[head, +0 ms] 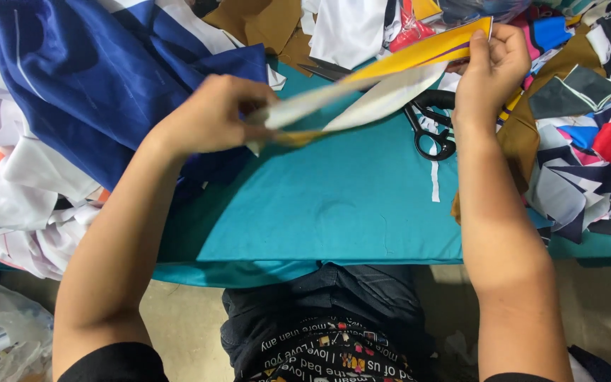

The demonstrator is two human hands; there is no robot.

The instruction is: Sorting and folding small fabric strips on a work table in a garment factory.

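Both hands pinch a yellow-and-white fabric strip stretched above the teal desk: left hand grips its near end, right hand its far end. Black scissors lie beneath it. Blue cloth heaps along the left edge, mixed scraps along the right.

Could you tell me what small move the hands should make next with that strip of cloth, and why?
Probably pull the yellow and white strip taut and level. The left hand grips its low end, blurred, while the right hand pinches the high end, so it slopes and sags above the teal cloth, near the scissors.
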